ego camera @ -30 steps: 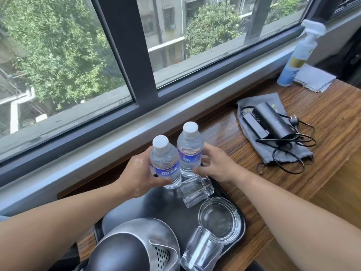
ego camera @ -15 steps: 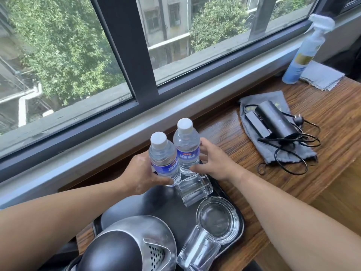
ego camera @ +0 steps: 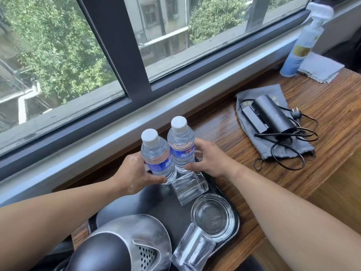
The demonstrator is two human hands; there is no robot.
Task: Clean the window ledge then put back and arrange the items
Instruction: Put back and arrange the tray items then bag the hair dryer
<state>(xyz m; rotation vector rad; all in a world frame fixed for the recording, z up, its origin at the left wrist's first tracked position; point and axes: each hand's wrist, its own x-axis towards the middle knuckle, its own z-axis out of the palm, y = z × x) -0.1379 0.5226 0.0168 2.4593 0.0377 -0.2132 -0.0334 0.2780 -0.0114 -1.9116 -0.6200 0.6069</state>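
Two water bottles stand upright and touching at the far corner of the black tray (ego camera: 166,206), caps up, so their long axes run straight up and down. The left hand (ego camera: 134,173) grasps the left bottle (ego camera: 157,159) from its outer side, thumb curled across the lower front. The right hand (ego camera: 209,159) clasps the right bottle (ego camera: 181,147) from the opposite side, fingers round the label and thumb low. Each hand is thus outboard of its own bottle, with the pair squeezed between them (the left bottle sits a little nearer the person, the right one nearer the window). Their bases are partly hidden by the hands and by the glass (ego camera: 189,187) lying just in front, so I cannot tell whether they rest on the tray or hang slightly above it. My judgement is that the step in hand is setting the pair in place. Any sliding towards the person would meet that glass first, so the safer adjustment looks sideways or towards the wooden ledge (ego camera: 224,122) behind.
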